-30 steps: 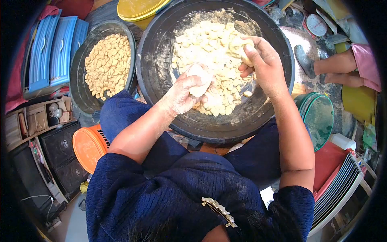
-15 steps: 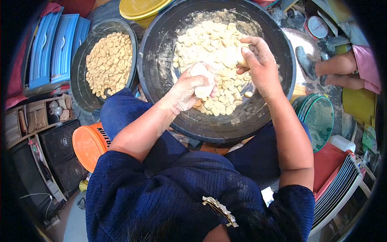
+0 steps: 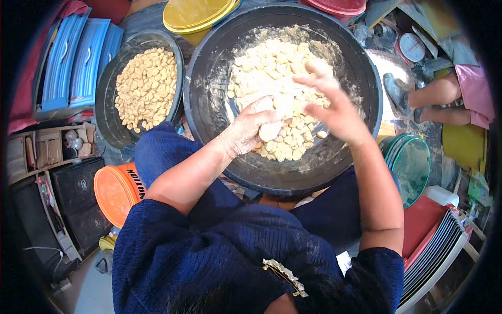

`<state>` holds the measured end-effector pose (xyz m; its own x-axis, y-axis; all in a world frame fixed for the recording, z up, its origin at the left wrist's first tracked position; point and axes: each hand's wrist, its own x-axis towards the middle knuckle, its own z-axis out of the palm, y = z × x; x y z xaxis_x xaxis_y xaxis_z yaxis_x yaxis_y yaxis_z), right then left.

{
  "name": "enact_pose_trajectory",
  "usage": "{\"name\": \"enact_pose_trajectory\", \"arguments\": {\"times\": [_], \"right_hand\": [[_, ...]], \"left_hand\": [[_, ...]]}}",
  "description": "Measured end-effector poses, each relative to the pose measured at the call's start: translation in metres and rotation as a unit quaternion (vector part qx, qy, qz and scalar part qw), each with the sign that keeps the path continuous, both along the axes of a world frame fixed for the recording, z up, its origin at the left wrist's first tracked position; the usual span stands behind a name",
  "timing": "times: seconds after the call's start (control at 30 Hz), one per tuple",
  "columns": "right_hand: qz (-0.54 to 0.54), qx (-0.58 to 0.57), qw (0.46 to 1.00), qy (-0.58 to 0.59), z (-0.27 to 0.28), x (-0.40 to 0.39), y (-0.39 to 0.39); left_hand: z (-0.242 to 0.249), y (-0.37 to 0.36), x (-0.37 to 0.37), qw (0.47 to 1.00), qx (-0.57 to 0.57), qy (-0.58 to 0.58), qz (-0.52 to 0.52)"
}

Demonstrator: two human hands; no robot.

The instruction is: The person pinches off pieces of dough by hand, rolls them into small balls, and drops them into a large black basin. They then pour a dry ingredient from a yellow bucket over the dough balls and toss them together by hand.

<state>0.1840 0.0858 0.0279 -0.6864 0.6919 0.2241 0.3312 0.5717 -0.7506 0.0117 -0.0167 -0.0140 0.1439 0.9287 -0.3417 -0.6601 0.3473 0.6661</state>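
Floury pale dough pieces (image 3: 285, 149), flattened and rounded, lie heaped in a wide black basin (image 3: 207, 112) in front of me. My left hand (image 3: 247, 130), dusted with flour, is closed around a lump of pale dough (image 3: 270, 131) over the near left part of the heap. Part of that lump is hidden by the fingers and washed out by glare. To its right, my right hand (image 3: 337, 112) hovers above the pieces with its fingers spread, smeared by motion, and nothing shows between them.
On the left a smaller dark tub (image 3: 107, 118) holds browner pieces (image 3: 146, 89). Around the basin stand a yellow-lidded bucket (image 3: 196, 15), an orange bucket (image 3: 115, 191) and a green bucket (image 3: 410, 162). Another person's legs (image 3: 436, 94) are at the right, near a round scale (image 3: 412, 47).
My right hand has opened from a pinch on a dough piece, which no longer shows in it. My left hand keeps the dough lump. The view has shifted slightly.
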Motion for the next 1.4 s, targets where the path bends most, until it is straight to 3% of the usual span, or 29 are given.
{"name": "enact_pose_trajectory", "arguments": {"times": [0.03, 0.13, 0.2, 0.27, 0.3, 0.33, 0.4, 0.43, 0.47, 0.5, 0.53, 0.57, 0.6, 0.73, 0.77, 0.8, 0.87, 0.93, 1.0, 1.07, 1.13, 1.2, 1.3, 1.4], "right_hand": [[0.055, -0.069, 0.996, 0.001, 0.003, -0.005, -0.011], [0.114, -0.135, 0.984, 0.010, -0.002, -0.012, -0.022], [0.087, -0.191, 0.977, -0.035, 0.008, -0.009, -0.011], [0.013, -0.139, 0.976, -0.166, 0.016, -0.005, -0.003], [0.042, 0.035, 0.988, -0.144, 0.013, -0.003, -0.005], [0.043, 0.037, 0.988, -0.144, 0.010, -0.005, -0.012], [0.093, -0.051, 0.994, -0.020, 0.005, -0.016, -0.031], [0.106, 0.052, 0.993, -0.014, 0.002, -0.019, -0.033], [0.109, 0.051, 0.993, -0.012, 0.006, -0.020, -0.031], [0.036, -0.115, 0.992, -0.048, 0.012, -0.018, -0.027], [-0.032, -0.276, 0.957, -0.083, 0.015, -0.017, -0.022], [-0.077, -0.236, 0.969, 0.007, 0.003, -0.013, -0.016], [-0.045, -0.277, 0.956, 0.087, -0.003, -0.010, -0.010], [0.045, -0.329, 0.940, 0.082, 0.008, -0.016, -0.020], [0.032, -0.431, 0.901, 0.036, 0.015, -0.015, -0.025], [0.035, -0.429, 0.902, 0.036, 0.012, -0.015, -0.024], [0.045, -0.273, 0.960, -0.043, 0.003, -0.012, -0.021], [0.025, -0.318, 0.945, -0.067, 0.010, -0.017, -0.022], [0.043, -0.059, 0.997, 0.019, 0.007, -0.023, -0.030], [0.049, -0.065, 0.996, 0.044, -0.003, -0.024, -0.031], [0.030, -0.344, 0.938, 0.028, -0.001, -0.022, -0.033], [0.022, -0.336, 0.941, -0.031, 0.001, -0.018, -0.024], [-0.027, -0.397, 0.912, 0.099, 0.004, -0.019, -0.022], [-0.043, -0.368, 0.923, 0.107, -0.001, -0.015, -0.022]], "left_hand": [[0.000, 0.000, 0.000, 1.000, 0.003, -0.021, -0.018], [0.000, 0.000, -0.003, 0.997, -0.002, -0.058, -0.057], [-0.002, 0.000, -0.006, 0.994, -0.009, -0.073, -0.076], [-0.006, 0.000, -0.008, 0.995, 0.011, -0.018, -0.102], [-0.007, 0.000, -0.006, 0.995, 0.013, -0.017, -0.100], [-0.008, -0.001, -0.002, 0.998, -0.003, -0.023, -0.062], [-0.002, -0.001, 0.008, 0.999, -0.020, -0.028, -0.022], [0.009, 0.000, 0.012, 0.998, -0.050, -0.037, -0.015], [0.015, 0.000, 0.013, 0.996, -0.082, -0.046, -0.008], [0.002, -0.003, 0.007, 0.997, -0.014, 0.006, -0.072], [-0.001, -0.004, 0.005, 0.994, 0.000, 0.009, -0.107], [0.000, -0.004, 0.003, 0.994, 0.002, 0.020, -0.107], [0.007, -0.003, 0.003, 0.994, 0.005, 0.032, -0.106], [0.016, -0.001, -0.001, 0.999, -0.028, -0.024, -0.033], [0.013, 0.000, -0.003, 0.999, -0.027, -0.038, -0.020], [0.010, 0.000, -0.004, 0.998, -0.025, -0.052, -0.010], [0.006, 0.000, -0.005, 0.998, -0.014, -0.064, -0.008], [0.009, -0.001, -0.006, 0.998, -0.026, -0.052, -0.015], [0.010, -0.001, -0.005, 0.999, -0.004, -0.033, -0.032], [0.012, -0.001, -0.004, 0.995, 0.009, 0.085, -0.044], [0.008, -0.001, -0.008, 0.990, -0.006, 0.126, -0.064], [0.006, 0.000, -0.010, 0.993, -0.012, 0.112, -0.033], [0.005, 0.002, -0.009, 0.996, -0.018, 0.088, 0.012], [0.015, 0.002, -0.007, 0.997, -0.032, 0.068, 0.029]]}}
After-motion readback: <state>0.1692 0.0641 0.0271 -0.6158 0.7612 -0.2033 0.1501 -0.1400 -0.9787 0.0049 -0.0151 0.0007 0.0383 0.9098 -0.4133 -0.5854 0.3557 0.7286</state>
